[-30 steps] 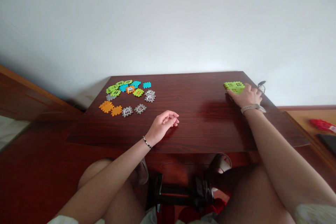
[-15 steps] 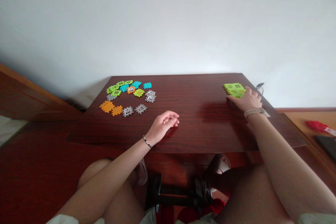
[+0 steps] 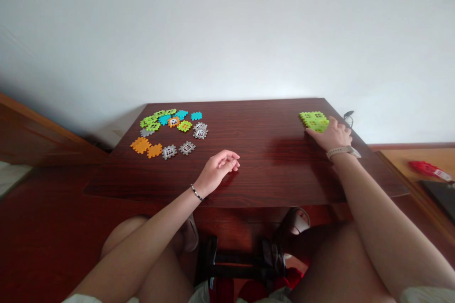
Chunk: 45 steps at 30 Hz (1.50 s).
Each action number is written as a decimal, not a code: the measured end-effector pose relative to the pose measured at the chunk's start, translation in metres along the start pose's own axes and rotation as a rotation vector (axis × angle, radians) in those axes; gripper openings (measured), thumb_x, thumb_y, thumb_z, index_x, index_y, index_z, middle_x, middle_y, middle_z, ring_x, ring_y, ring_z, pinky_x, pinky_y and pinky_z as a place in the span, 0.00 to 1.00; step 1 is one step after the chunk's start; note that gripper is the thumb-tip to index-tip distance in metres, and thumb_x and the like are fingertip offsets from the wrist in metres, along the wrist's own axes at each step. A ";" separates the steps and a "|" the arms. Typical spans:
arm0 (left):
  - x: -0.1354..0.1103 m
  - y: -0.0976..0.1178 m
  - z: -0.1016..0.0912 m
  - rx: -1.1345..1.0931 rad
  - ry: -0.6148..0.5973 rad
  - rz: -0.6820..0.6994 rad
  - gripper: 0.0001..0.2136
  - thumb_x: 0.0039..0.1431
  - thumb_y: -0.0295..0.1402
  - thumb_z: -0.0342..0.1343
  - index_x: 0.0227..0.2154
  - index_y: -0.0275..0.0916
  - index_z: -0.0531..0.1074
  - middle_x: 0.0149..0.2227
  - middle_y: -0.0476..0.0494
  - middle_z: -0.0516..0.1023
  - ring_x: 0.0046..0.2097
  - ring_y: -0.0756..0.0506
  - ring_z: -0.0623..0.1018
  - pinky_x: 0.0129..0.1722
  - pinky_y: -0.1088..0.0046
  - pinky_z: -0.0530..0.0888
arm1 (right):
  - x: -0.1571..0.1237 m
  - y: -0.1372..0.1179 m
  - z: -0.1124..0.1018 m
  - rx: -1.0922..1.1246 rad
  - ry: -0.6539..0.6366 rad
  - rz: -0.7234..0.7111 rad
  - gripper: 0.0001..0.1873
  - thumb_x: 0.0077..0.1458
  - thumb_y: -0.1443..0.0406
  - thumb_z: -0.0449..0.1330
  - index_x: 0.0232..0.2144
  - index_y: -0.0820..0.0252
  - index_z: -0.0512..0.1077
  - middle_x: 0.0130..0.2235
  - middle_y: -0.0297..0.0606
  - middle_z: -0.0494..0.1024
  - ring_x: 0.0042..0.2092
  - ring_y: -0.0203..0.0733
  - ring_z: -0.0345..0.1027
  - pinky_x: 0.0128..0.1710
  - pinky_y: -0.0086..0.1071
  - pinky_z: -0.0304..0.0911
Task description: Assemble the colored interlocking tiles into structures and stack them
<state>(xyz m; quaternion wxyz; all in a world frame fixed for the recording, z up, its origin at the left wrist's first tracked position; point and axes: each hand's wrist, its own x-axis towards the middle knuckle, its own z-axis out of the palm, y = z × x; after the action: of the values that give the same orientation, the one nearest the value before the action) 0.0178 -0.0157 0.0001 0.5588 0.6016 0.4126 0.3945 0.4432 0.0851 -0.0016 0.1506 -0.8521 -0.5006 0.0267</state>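
Note:
My right hand (image 3: 333,135) is on the near right corner of a flat green building panel (image 3: 313,117) at the table's right end. Its thumb runs along the panel's near edge, and the other fingers curve round the right side, covering that corner. The panel is made of interlocking tiles with window-like openings. My left hand (image 3: 221,166) rests over the front middle of the table, fingers loosely curled together and thumb against them, with nothing visible in it. Nearest to it lies a grey window tile (image 3: 187,147).
Loose toothed tiles lie at the table's left: green (image 3: 152,126), blue (image 3: 196,116), orange (image 3: 141,145) and grey (image 3: 169,152). A wall stands behind the dark wooden table (image 3: 256,128). A thin black item (image 3: 349,115) shows past its right edge; a red item (image 3: 424,168) lies farther right.
The whole view has shifted slightly, with the table and tiles a little further left in the picture. Both hands keep nearly the same place and pose.

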 end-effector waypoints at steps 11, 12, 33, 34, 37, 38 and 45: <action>0.002 0.003 0.002 0.028 -0.014 0.016 0.11 0.69 0.39 0.60 0.47 0.39 0.78 0.40 0.40 0.84 0.41 0.43 0.83 0.43 0.66 0.76 | -0.048 -0.046 -0.002 0.072 0.112 -0.305 0.51 0.63 0.41 0.59 0.76 0.64 0.54 0.73 0.65 0.60 0.73 0.76 0.51 0.69 0.69 0.51; 0.002 0.003 0.003 0.034 -0.015 0.017 0.11 0.68 0.39 0.60 0.47 0.39 0.77 0.40 0.40 0.84 0.41 0.43 0.83 0.43 0.67 0.76 | -0.057 -0.054 -0.001 0.085 0.094 -0.369 0.50 0.63 0.42 0.60 0.76 0.63 0.54 0.73 0.63 0.61 0.72 0.76 0.54 0.68 0.69 0.53; 0.013 -0.023 -0.011 1.156 0.062 0.398 0.16 0.72 0.34 0.58 0.60 0.40 0.72 0.65 0.32 0.73 0.68 0.32 0.72 0.69 0.46 0.72 | -0.192 -0.123 0.029 0.278 -0.200 -1.037 0.26 0.72 0.55 0.60 0.67 0.56 0.71 0.70 0.53 0.69 0.73 0.62 0.59 0.71 0.58 0.61; 0.013 -0.023 -0.010 1.170 0.060 0.392 0.17 0.72 0.34 0.58 0.60 0.40 0.72 0.65 0.32 0.73 0.68 0.32 0.72 0.69 0.46 0.72 | -0.191 -0.124 0.029 0.279 -0.195 -1.034 0.26 0.72 0.55 0.60 0.67 0.55 0.70 0.70 0.53 0.69 0.73 0.62 0.59 0.71 0.59 0.61; 0.012 -0.021 -0.009 1.185 0.059 0.382 0.17 0.73 0.34 0.57 0.61 0.40 0.72 0.66 0.32 0.72 0.68 0.32 0.72 0.68 0.47 0.72 | -0.191 -0.125 0.029 0.262 -0.183 -1.027 0.26 0.72 0.55 0.59 0.68 0.55 0.70 0.71 0.53 0.69 0.73 0.63 0.59 0.70 0.61 0.62; 0.012 -0.020 -0.009 1.187 0.057 0.380 0.17 0.73 0.35 0.57 0.61 0.40 0.72 0.66 0.32 0.72 0.68 0.32 0.72 0.68 0.48 0.72 | -0.192 -0.126 0.029 0.254 -0.182 -1.025 0.26 0.72 0.55 0.59 0.68 0.55 0.70 0.71 0.53 0.69 0.73 0.63 0.59 0.70 0.61 0.62; 0.012 -0.022 -0.009 1.213 0.062 0.394 0.17 0.73 0.36 0.56 0.61 0.39 0.72 0.65 0.32 0.73 0.68 0.32 0.72 0.67 0.49 0.72 | -0.192 -0.127 0.028 0.253 -0.170 -1.023 0.27 0.73 0.54 0.59 0.68 0.53 0.69 0.70 0.52 0.69 0.72 0.62 0.60 0.68 0.61 0.64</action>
<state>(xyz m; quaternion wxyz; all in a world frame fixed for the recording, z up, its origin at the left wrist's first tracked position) 0.0123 -0.0006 -0.0210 0.0239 0.8639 0.4602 0.2035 0.2350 -0.0159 -0.0129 0.2050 -0.4690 -0.8555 0.0788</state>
